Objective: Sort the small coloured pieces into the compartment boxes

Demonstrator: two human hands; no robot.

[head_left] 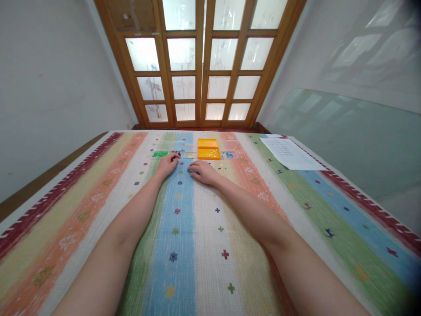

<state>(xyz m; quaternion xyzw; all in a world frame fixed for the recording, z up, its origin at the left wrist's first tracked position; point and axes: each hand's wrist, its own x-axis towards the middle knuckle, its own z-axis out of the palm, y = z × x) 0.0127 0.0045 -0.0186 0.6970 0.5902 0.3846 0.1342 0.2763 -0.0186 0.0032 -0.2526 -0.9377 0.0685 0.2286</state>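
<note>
My left hand [168, 165] reaches to a clear compartment box, its fingers drawn together at several small dark-red pieces [179, 153]. Whatever lies between those fingertips is too small to make out. Green pieces [160, 154] fill the compartment left of that hand, and a few yellow pieces [189, 154] lie to its right. On the cloth in front of the boxes rests my right hand [204, 172], fingers loosely bent and slightly apart, with nothing visible in them. Beyond it stands an orange lidded case [208, 144], opened up, with small pale pieces in its near half.
Blue pieces [228, 154] sit in a clear compartment right of the orange case. A few tiny loose pieces [222, 167] lie on the striped tablecloth [184, 263] beside my right hand. Printed paper sheets [291, 153] lie at the right. Glazed wooden doors [200, 66] stand beyond the table.
</note>
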